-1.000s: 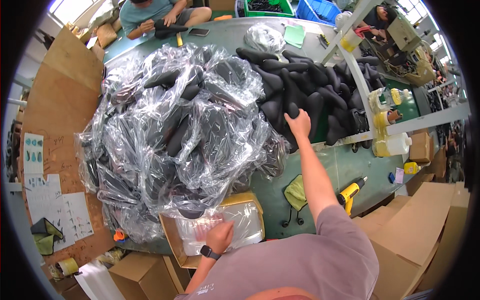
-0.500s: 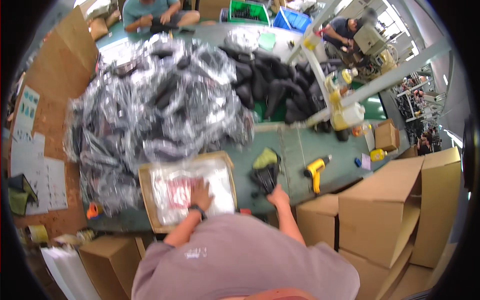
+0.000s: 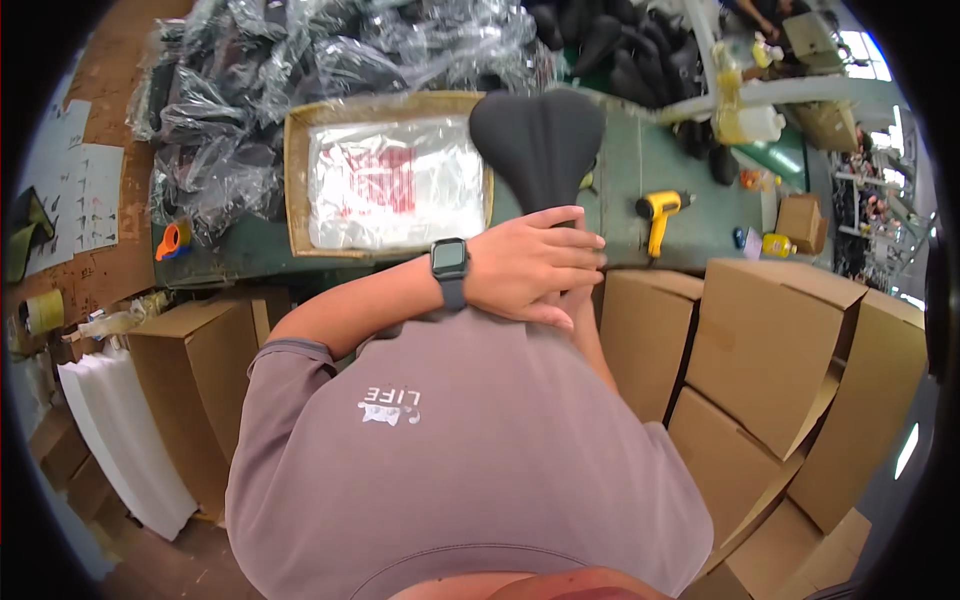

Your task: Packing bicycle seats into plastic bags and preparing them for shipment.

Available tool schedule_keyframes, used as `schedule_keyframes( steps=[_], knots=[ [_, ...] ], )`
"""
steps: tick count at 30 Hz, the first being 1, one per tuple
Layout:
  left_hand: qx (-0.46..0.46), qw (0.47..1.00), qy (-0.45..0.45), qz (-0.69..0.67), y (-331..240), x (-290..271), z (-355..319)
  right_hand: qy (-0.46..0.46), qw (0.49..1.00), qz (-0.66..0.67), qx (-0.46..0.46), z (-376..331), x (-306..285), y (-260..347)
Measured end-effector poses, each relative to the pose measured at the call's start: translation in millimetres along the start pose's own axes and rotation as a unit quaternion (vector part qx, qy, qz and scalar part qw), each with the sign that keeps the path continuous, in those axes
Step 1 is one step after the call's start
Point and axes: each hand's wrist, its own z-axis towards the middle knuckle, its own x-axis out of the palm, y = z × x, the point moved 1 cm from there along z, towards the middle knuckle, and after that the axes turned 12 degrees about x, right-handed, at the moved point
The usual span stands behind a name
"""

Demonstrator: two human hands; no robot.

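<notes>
A black bicycle saddle (image 3: 540, 140) stands raised before me, its wide end up and its narrow nose down at my hands. My left hand (image 3: 525, 262), with a dark watch on the wrist, reaches across my chest, its fingers stretched out over the nose end and across my right hand. Mostly hidden behind it, my right hand (image 3: 582, 300) is at the saddle's nose and appears to hold it from below. Left of the saddle lies an open shallow carton (image 3: 298, 190) with clear plastic bags (image 3: 445, 180) and a red-printed patch inside.
Plastic-wrapped saddles (image 3: 220, 110) are heaped at the back left, bare black saddles (image 3: 635, 60) at the back right. A yellow heat gun (image 3: 660, 215) lies on the green table (image 3: 625, 160). Cardboard boxes (image 3: 765, 340) stand close on my right. An orange tape dispenser (image 3: 173, 240) sits at the left.
My left hand has left the bags in the carton and come right, to the saddle. My right hand has drawn in toward my body, and the saddle now stands raised. The view has tilted downward.
</notes>
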Motion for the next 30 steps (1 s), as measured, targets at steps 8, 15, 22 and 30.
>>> schedule_keyframes(
  steps=[8,15,22,30],
  knots=[
    [-0.247,0.940,-0.039,0.234,143,-57,-47,0.170,0.979,0.009,0.113,-48,25,-42],
    [-0.581,0.806,-0.040,0.104,195,79,-172,0.035,0.973,-0.210,-0.092,-72,41,-52],
    [-0.651,0.747,-0.062,0.120,175,194,-278,-0.380,0.779,-0.455,-0.202,-91,-38,-43],
    [-0.561,0.794,-0.234,0.004,126,127,-268,-0.336,0.875,-0.307,-0.166,-36,-85,-58]
  ],
)
